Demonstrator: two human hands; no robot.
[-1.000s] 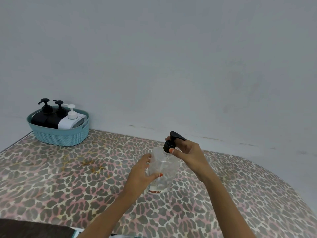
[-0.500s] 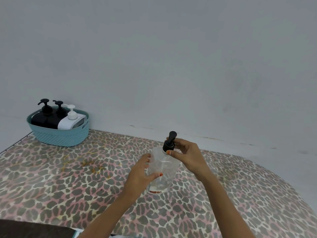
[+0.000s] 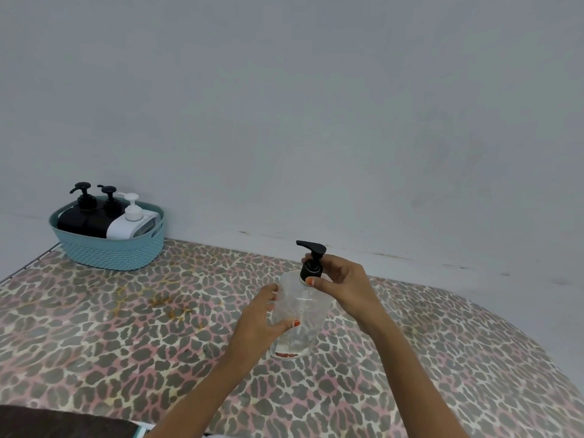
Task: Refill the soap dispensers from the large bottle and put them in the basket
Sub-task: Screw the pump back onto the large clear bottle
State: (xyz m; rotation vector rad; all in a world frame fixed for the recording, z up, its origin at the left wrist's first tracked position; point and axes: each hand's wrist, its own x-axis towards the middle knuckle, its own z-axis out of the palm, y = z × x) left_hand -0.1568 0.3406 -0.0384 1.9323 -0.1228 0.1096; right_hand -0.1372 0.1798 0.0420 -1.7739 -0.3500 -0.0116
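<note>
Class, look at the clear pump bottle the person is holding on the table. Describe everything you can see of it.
The clear pump bottle is a see-through, plastic-looking container standing upright on the leopard-print tablecloth. It looks almost empty, with a little liquid and a reddish mark at its base. A black pump head sits on its neck, nozzle pointing left. The left hand grips the body; the right hand pinches the pump collar. It stands well apart from the blue basket.
</note>
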